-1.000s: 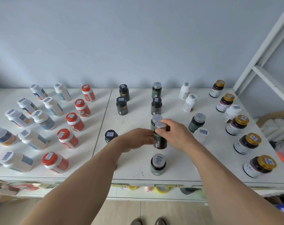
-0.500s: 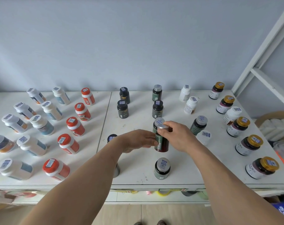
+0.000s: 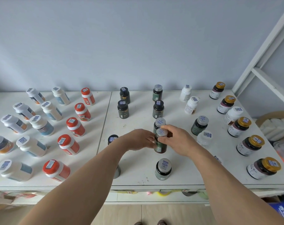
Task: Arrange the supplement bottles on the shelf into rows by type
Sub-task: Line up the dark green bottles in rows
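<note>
White shelf top (image 3: 138, 176) is covered in supplement bottles, all upright, mostly lined up in columns running front to back. Both hands meet in the middle on 1 dark bottle with a silver cap (image 3: 160, 142). The left hand (image 3: 138, 140) has its fingers curled against the bottle's left side, and the right hand (image 3: 177, 140) pinches it near the cap from the right, so it's gripped from both sides. Can't tell if its base is touching the shelf or just off it.

That bottle sits in the centre column, just in front of another silver-capped dark bottle (image 3: 159, 125), with a 3rd silver-capped one (image 3: 163, 168) nearer the front edge. Over on the left there's a column of 5 orange-capped bottles (image 3: 75, 126) and white bottles with blue labels (image 3: 41, 125) beside them. Gold-capped bottles (image 3: 239, 126) run down the right side. A black-capped bottle (image 3: 112, 138) is half hidden behind the left wrist.
</note>
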A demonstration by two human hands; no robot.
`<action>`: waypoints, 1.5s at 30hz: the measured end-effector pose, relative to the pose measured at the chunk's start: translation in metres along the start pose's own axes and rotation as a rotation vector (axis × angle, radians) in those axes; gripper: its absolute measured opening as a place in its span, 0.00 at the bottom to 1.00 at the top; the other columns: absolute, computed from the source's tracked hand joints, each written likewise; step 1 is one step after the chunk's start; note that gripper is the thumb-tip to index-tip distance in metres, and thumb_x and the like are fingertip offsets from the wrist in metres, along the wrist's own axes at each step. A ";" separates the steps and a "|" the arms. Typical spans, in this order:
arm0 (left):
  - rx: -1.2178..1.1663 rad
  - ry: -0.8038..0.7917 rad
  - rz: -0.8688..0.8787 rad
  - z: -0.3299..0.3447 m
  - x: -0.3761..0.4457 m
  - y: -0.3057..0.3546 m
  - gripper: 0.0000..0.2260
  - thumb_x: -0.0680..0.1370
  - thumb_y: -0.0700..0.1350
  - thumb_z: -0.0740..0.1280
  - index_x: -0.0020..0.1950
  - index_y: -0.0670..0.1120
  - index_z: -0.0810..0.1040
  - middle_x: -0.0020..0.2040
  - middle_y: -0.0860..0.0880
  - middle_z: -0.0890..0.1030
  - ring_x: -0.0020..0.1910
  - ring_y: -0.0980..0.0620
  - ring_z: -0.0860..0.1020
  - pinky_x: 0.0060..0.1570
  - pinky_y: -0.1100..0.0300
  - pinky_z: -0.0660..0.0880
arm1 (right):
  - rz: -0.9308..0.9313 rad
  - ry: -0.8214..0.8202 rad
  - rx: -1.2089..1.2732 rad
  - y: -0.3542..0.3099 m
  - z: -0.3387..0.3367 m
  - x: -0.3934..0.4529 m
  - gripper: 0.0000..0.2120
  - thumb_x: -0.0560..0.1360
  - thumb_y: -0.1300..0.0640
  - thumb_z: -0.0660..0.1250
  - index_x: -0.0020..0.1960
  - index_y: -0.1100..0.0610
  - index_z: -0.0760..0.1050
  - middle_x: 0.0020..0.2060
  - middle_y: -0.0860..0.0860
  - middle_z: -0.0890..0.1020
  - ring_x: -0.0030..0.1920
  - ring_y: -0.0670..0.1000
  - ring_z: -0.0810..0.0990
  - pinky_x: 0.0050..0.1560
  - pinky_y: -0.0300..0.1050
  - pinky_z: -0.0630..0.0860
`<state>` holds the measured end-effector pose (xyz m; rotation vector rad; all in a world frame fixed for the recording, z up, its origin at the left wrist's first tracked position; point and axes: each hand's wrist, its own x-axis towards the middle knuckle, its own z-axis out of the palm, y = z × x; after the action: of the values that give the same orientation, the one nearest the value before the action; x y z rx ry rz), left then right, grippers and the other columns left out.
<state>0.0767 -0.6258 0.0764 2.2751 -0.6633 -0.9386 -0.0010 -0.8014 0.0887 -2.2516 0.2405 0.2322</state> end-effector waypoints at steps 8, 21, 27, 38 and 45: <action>0.198 0.051 -0.066 -0.003 0.004 0.003 0.26 0.77 0.48 0.69 0.74 0.48 0.68 0.68 0.51 0.76 0.67 0.51 0.73 0.68 0.55 0.67 | -0.013 -0.059 0.068 0.019 0.011 -0.003 0.28 0.71 0.52 0.74 0.68 0.46 0.70 0.58 0.43 0.79 0.57 0.45 0.77 0.58 0.39 0.71; 0.263 0.300 -0.108 -0.021 0.023 0.007 0.27 0.79 0.51 0.67 0.76 0.49 0.64 0.71 0.51 0.73 0.68 0.49 0.71 0.67 0.57 0.67 | -0.072 -0.070 -0.007 0.000 -0.017 0.054 0.28 0.73 0.50 0.71 0.71 0.46 0.68 0.66 0.46 0.74 0.61 0.47 0.74 0.58 0.40 0.70; 0.146 0.236 -0.081 -0.030 0.037 0.000 0.27 0.78 0.51 0.68 0.75 0.48 0.65 0.69 0.50 0.74 0.68 0.50 0.72 0.68 0.55 0.68 | -0.049 -0.040 -0.018 0.003 -0.014 0.071 0.25 0.73 0.51 0.72 0.68 0.45 0.70 0.58 0.45 0.78 0.53 0.46 0.76 0.48 0.34 0.68; -0.216 0.005 -0.012 -0.065 0.059 -0.006 0.14 0.75 0.51 0.70 0.61 0.60 0.79 0.56 0.53 0.82 0.57 0.53 0.78 0.53 0.59 0.74 | -0.030 0.087 -0.044 -0.037 -0.032 0.085 0.16 0.72 0.48 0.73 0.57 0.52 0.78 0.50 0.50 0.82 0.51 0.50 0.80 0.53 0.45 0.74; -0.389 -0.160 -0.002 -0.068 0.071 -0.014 0.18 0.72 0.51 0.74 0.62 0.55 0.80 0.60 0.54 0.82 0.64 0.53 0.76 0.68 0.54 0.70 | -0.009 0.106 -0.062 -0.033 -0.033 0.089 0.13 0.71 0.44 0.71 0.43 0.54 0.78 0.37 0.52 0.80 0.35 0.49 0.74 0.36 0.44 0.68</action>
<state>0.1750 -0.6383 0.0742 1.8732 -0.4928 -1.1488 0.0960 -0.8148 0.1117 -2.3290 0.2825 0.1173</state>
